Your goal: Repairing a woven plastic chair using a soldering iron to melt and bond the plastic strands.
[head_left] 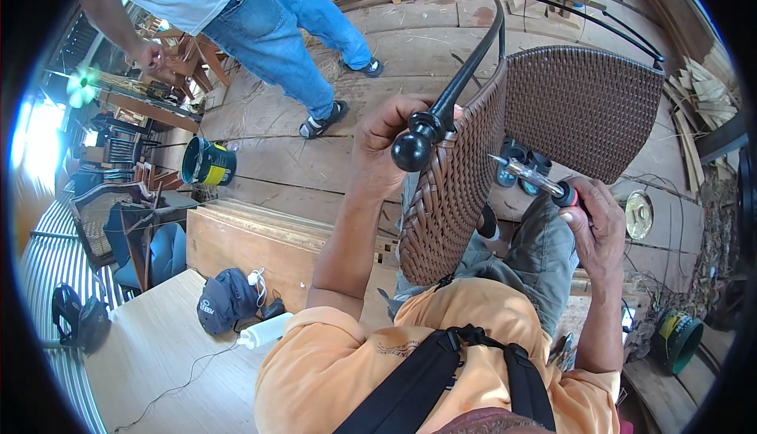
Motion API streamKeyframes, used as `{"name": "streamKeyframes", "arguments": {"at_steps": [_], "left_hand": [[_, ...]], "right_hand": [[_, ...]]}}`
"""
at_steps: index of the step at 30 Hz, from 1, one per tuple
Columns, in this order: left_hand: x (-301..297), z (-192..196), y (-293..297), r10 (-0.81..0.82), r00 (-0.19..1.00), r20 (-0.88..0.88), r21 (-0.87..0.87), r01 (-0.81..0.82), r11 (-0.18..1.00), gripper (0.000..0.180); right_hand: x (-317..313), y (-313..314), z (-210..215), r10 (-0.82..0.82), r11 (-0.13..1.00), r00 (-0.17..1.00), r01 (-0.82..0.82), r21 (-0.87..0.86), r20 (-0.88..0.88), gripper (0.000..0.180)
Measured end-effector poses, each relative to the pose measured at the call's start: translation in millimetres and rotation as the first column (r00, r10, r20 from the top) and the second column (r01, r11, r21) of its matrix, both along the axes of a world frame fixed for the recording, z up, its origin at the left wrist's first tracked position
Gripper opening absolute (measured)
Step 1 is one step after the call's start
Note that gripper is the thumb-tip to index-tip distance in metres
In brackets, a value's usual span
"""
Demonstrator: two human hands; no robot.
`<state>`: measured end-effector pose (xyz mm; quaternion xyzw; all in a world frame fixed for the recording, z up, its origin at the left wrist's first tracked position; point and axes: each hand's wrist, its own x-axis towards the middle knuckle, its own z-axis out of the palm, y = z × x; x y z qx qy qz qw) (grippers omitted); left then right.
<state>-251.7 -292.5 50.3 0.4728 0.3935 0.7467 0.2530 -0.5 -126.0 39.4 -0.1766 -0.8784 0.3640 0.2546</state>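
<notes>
Because the left hand (384, 146) grips the woven chair (457, 197) near its black knob (412, 151), the chair could twist under a push, held above the grey trousers (544, 257); the right hand (597, 225), closed round a screwdriver (533, 175) just right of the chair, might then slip, its tip (touching or not, I cannot tell) tearing the weave or jabbing fingers
</notes>
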Motion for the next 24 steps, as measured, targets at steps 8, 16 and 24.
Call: {"name": "streamKeyframes", "arguments": {"at_steps": [8, 16, 24], "left_hand": [[18, 3, -2, 0.336, 0.941, -0.029, -0.146, -0.337, 0.930, 0.025], [28, 4, -2, 0.445, 0.894, -0.049, -0.136, -0.447, 0.884, 0.020], [34, 9, -4, 0.517, 0.846, -0.131, -0.146, -0.532, 0.834, 0.012]], "right_hand": [[-16, -2, 2, 0.047, 0.996, 0.999, -0.046, 0.074, -0.018, 0.044], [-24, -5, -2, 0.052, 0.995, 0.998, -0.048, 0.088, -0.045, 0.043], [-30, -9, -2, 0.049, 0.997, 0.998, -0.046, 0.055, -0.047, 0.042]]}}
